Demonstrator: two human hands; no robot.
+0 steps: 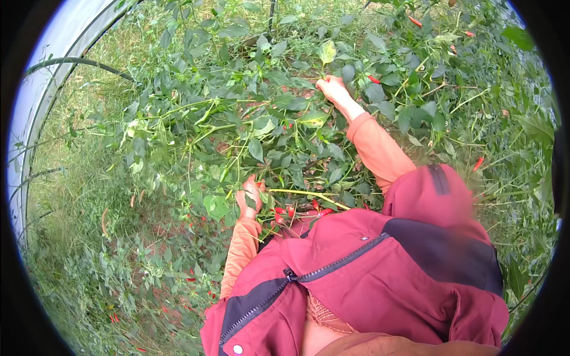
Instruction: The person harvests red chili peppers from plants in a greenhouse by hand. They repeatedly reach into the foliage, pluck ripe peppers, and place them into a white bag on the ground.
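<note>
Leafy chili pepper plants [285, 111] fill the space in front of me, with slim green chilies [205, 116] hanging on the stems. Low among the leaves, my left hand [249, 200] is curled, and a red chili pepper [260, 184] shows at its fingertips. A leaf covers part of that hand. My right hand [334, 89] reaches further out, fingers bent at the stems just below a yellowing leaf [327, 52]; what lies between them is hidden. Several red chilies with stems [289, 212] lie bunched against the front of my jacket, right of my left hand.
A pale plastic tunnel wall [58, 53] with dark curved hoops [84, 60] runs along the left. Tall grass [84, 164] grows beside it. More red chilies [190, 279] dot the plants at lower left, and one hangs at right [478, 163]. A yellowish branch [307, 192] crosses before my jacket.
</note>
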